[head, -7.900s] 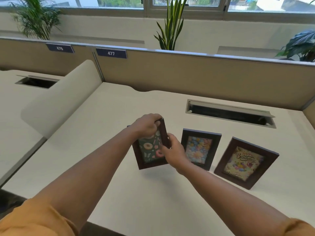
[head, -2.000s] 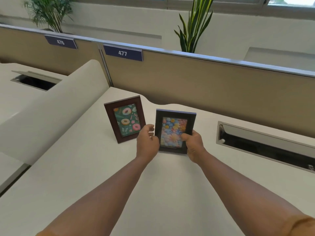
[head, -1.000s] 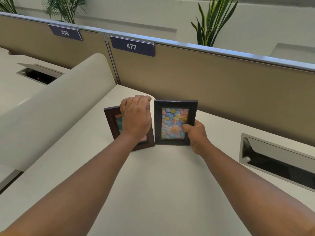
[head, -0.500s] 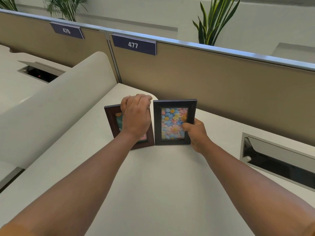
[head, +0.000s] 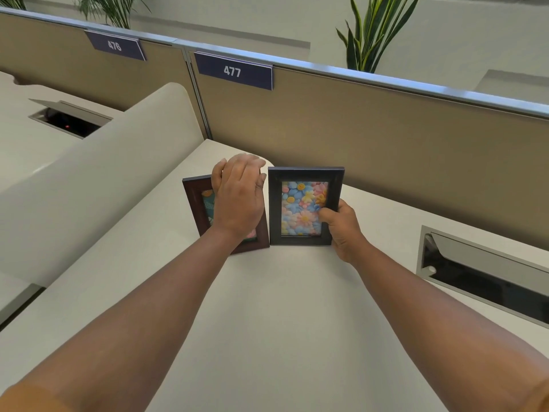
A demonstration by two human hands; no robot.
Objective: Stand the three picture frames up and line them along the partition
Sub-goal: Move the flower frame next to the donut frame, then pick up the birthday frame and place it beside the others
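Flower frame upright on worktop, picture centre, near partition. Right hand grip pinching its lower right edge. Left hand grip loosely spread over donut frame just beside. Judged light, rigid, glazing fragile: hold side rails, not glass.

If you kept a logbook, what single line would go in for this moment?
left hand: open, over brown frame | right hand: grips flower frame upright on desk | partition behind | third frame: out of view
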